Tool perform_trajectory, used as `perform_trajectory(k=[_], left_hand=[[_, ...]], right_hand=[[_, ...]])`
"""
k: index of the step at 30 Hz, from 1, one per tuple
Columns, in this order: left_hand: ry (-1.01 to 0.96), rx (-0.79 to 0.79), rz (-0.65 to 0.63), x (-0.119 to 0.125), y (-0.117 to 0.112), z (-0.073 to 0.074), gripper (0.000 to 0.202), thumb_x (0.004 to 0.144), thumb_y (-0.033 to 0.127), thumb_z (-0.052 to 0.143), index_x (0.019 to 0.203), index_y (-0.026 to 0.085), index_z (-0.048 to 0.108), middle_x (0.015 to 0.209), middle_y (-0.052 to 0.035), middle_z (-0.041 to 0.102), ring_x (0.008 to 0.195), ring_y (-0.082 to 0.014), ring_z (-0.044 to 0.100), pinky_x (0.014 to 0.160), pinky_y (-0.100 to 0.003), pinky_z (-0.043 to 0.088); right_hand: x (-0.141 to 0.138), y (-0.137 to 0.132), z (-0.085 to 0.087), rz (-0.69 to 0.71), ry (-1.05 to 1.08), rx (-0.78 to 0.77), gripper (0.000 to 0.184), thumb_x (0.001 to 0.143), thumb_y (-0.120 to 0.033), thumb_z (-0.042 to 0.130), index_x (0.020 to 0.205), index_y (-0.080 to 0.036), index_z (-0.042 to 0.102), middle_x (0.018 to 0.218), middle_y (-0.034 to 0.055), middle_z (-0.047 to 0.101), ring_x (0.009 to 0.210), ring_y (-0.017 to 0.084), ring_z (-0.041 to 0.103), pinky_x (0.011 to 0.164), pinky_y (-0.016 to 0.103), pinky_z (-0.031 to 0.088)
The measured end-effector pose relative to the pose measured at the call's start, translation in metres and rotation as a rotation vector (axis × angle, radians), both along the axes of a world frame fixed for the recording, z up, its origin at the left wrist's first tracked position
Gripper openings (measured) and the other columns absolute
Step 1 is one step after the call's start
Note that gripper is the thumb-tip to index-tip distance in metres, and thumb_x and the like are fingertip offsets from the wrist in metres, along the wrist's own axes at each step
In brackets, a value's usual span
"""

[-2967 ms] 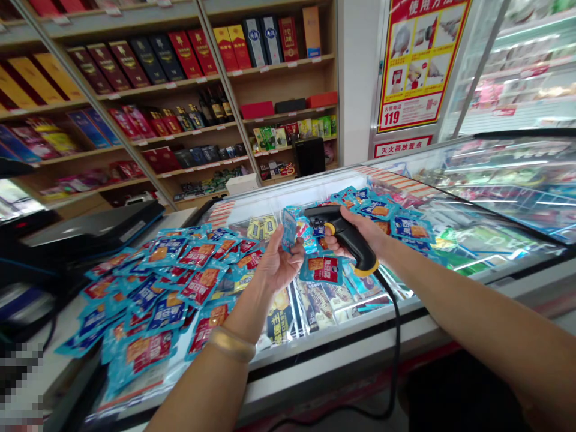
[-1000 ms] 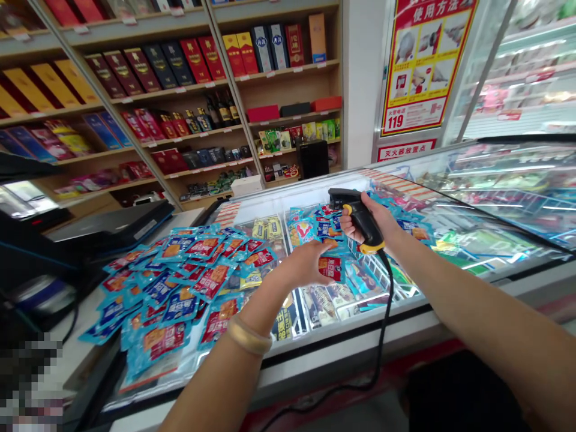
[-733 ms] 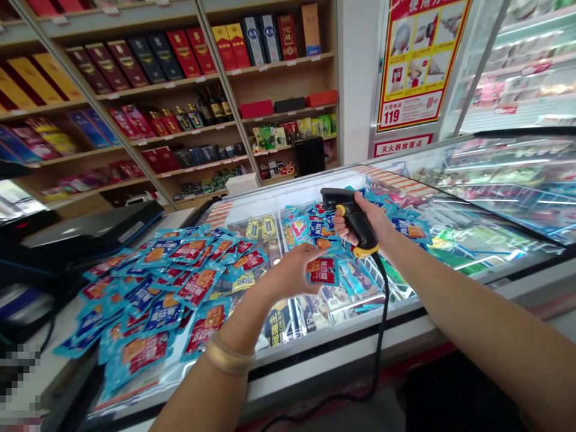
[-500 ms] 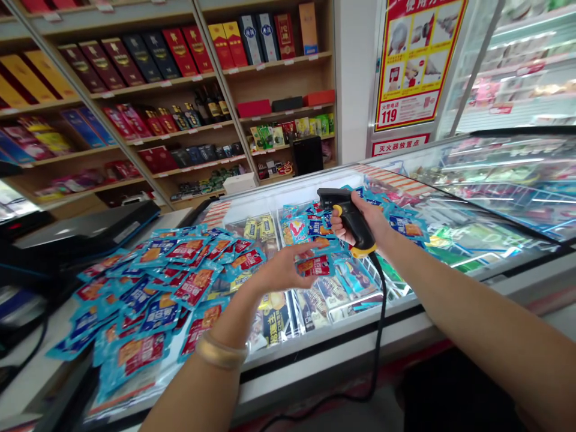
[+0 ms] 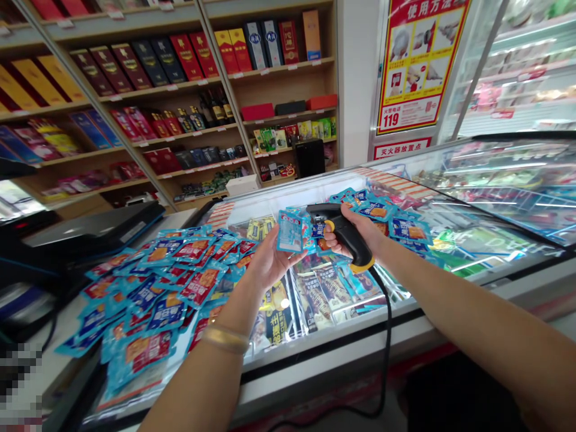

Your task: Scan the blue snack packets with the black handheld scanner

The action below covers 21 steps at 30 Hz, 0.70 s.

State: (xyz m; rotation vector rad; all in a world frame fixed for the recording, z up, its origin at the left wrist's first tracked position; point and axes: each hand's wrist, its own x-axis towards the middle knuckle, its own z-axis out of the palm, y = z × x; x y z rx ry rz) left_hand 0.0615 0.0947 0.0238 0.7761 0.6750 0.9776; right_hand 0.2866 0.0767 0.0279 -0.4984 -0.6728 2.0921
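Two hands hold a blue packet (image 5: pixel 289 231) and a scanner (image 5: pixel 342 231) above a chest freezer (image 5: pixel 328 354)

The left hand (image 5: pixel 270 261), a bangle (image 5: pixel 225 339) on its wrist, is half open and palm up, pinching the packet upright just beside the scanner's head. The right hand (image 5: pixel 355 231) is closed firmly around the black-and-yellow grip, with the cord (image 5: pixel 387 336) hanging past the freezer's front. A heap of packets (image 5: pixel 153 294) covers the counter (image 5: pixel 45 360) and spills onto the freezer glass.
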Motion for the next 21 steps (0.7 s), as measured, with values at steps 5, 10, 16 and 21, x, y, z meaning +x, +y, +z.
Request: perform_trajectory(k=[5, 10, 16, 21], left_hand=[[-0.04, 0.004, 0.113, 0.0004, 0.002, 0.0, 0.029, 0.089, 0.043, 0.053, 0.102, 0.019, 0.063, 0.092, -0.0057, 0.071, 0.085, -0.0181, 0.068, 0.091, -0.043, 0.053], [-0.053, 0.019, 0.21, 0.0007, 0.0025, 0.0026, 0.03, 0.089, 0.042, 0.054, 0.105, 0.019, 0.061, 0.092, -0.0055, 0.071, 0.082, -0.017, 0.068, 0.089, -0.043, 0.054], [-0.06, 0.013, 0.282, 0.0006, 0.0028, 0.0041, 0.028, 0.09, 0.043, 0.052, 0.1, 0.019, 0.062, 0.087, -0.004, 0.07, 0.079, -0.0165, 0.068, 0.088, -0.043, 0.055], [-0.057, 0.032, 0.262, -0.0005, 0.0033, 0.0039, 0.03, 0.088, 0.045, 0.055, 0.101, 0.019, 0.061, 0.089, -0.0049, 0.07, 0.082, -0.0176, 0.068, 0.086, -0.04, 0.055]], right_hand=[[-0.0007, 0.0001, -0.0028, 0.03, -0.016, 0.002, 0.05, 0.095, -0.058, 0.032, 0.085, -0.015, 0.053, 0.067, 0.0072, 0.055, 0.062, 0.015, 0.053, 0.054, 0.024, 0.049], [-0.0006, 0.0017, -0.006, 0.071, -0.074, 0.008, 0.052, 0.093, -0.061, 0.035, 0.083, -0.014, 0.054, 0.068, 0.0071, 0.055, 0.06, 0.015, 0.053, 0.055, 0.024, 0.049], [-0.0005, 0.0041, -0.0087, 0.104, -0.136, -0.001, 0.053, 0.094, -0.06, 0.035, 0.08, -0.013, 0.054, 0.065, 0.0071, 0.055, 0.058, 0.014, 0.053, 0.053, 0.023, 0.048], [0.0012, 0.0037, -0.0088, 0.102, -0.11, -0.001, 0.052, 0.094, -0.059, 0.035, 0.08, -0.013, 0.054, 0.067, 0.0079, 0.055, 0.059, 0.014, 0.053, 0.053, 0.022, 0.048]])
